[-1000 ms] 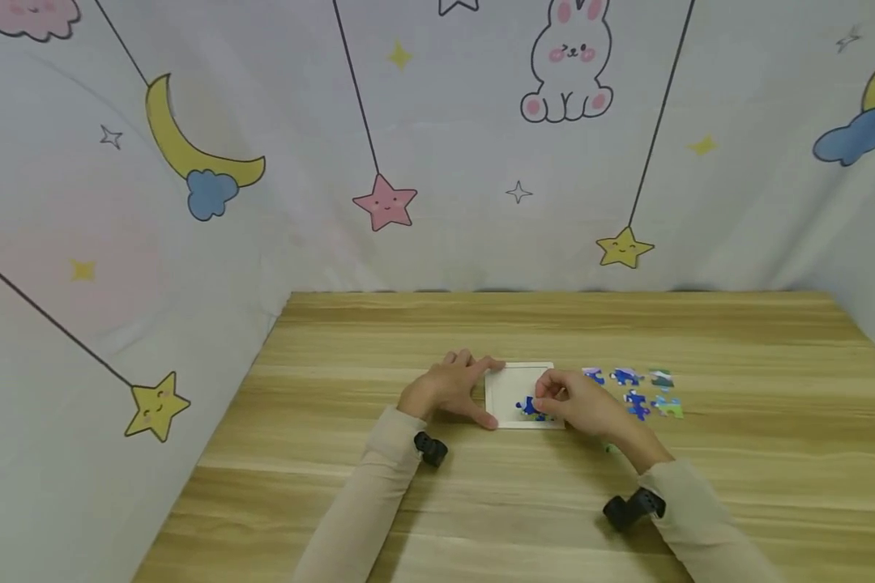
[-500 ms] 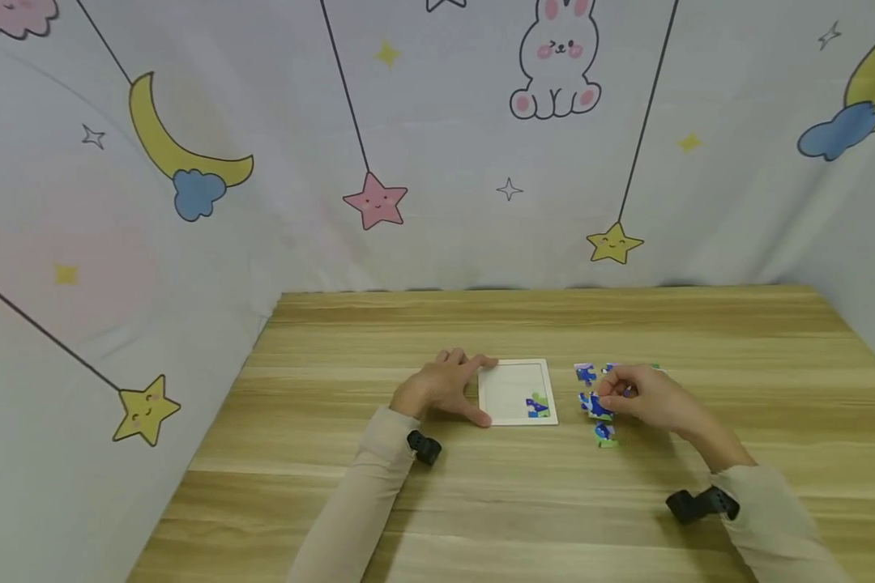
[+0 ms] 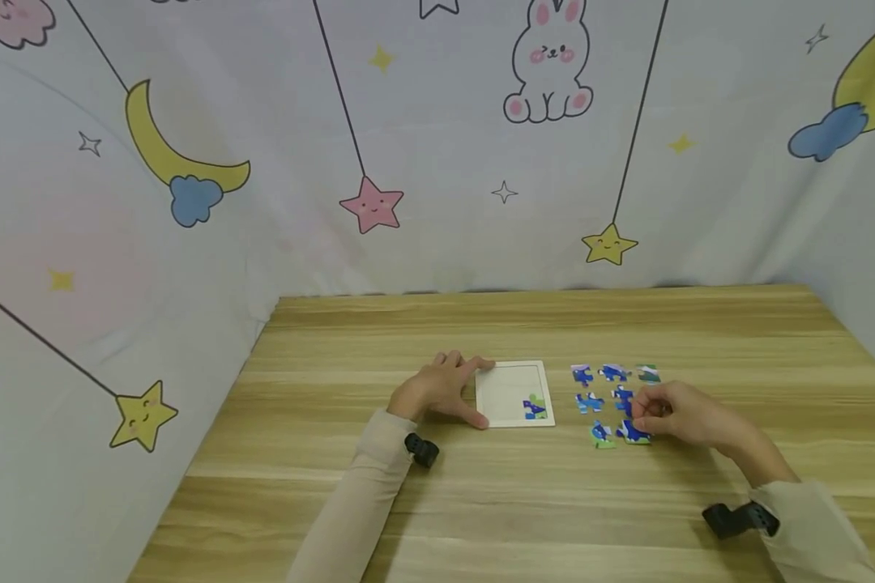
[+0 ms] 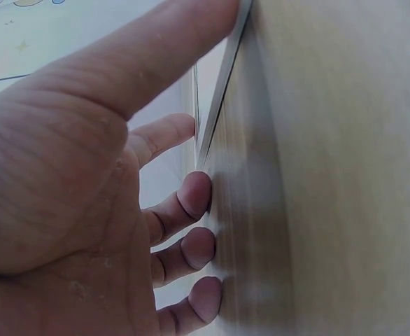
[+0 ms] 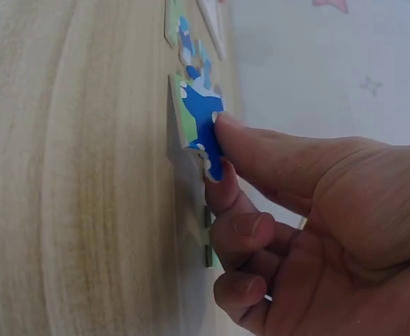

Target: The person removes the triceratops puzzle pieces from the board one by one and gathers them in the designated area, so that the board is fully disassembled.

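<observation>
My left hand (image 3: 437,390) steadies a white square puzzle tray (image 3: 506,393), its thumb and index finger extended against the left edge at two corners. In the left wrist view the other fingertips (image 4: 198,248) rest by the table beside the tray. A small joined patch of blue and green puzzle pieces (image 3: 534,407) lies in the tray's lower right corner. To the right, my right hand (image 3: 689,414) pinches a blue and green puzzle piece (image 5: 201,115) between thumb and index finger, low over the table at the near right of the loose pieces. Its remaining fingers are curled.
Several loose puzzle pieces (image 3: 589,402) lie in rough rows right of the tray, one with green (image 3: 602,436) nearest the front. The wooden table (image 3: 379,332) ends at a white curtain (image 3: 445,251) printed with stars and a rabbit.
My right hand has carried the pinched piece from over the tray rightward, past the left column, to the near right of the loose pieces. The left hand keeps its place on the tray.
</observation>
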`<state>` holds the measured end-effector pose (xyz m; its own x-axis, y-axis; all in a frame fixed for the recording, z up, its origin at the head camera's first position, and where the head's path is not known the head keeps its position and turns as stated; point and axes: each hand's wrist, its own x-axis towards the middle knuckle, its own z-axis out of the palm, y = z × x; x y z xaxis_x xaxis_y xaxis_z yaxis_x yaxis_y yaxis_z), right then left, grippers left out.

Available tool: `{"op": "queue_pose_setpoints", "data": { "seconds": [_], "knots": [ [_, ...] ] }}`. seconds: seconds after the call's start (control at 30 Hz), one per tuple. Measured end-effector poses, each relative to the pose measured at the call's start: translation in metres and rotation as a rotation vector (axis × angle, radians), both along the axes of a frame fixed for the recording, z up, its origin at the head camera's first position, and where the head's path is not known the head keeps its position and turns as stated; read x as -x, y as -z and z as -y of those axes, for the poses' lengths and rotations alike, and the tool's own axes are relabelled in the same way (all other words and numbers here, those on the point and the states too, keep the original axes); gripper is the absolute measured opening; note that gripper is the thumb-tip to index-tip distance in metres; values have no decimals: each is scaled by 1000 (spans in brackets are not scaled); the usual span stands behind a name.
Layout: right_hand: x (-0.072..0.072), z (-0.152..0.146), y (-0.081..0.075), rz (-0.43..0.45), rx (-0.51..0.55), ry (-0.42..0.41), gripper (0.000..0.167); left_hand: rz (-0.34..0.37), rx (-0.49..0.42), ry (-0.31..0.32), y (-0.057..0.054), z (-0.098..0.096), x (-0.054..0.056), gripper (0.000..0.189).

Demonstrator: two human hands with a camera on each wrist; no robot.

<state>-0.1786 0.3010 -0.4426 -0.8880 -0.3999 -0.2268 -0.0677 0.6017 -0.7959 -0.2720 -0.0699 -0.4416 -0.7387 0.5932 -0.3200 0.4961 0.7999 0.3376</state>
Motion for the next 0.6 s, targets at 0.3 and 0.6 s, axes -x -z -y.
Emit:
{"op": "queue_pose_setpoints", "data": {
  "seconds": [0.3,0.6],
  "knots": [
    [0,6,3,-45,-16,-6,10,-2,1,-3,1,0,1,96],
    [15,50,-6,-120,-49,-58,9,-11,2,7,3,1,1,96]
  ]
}}
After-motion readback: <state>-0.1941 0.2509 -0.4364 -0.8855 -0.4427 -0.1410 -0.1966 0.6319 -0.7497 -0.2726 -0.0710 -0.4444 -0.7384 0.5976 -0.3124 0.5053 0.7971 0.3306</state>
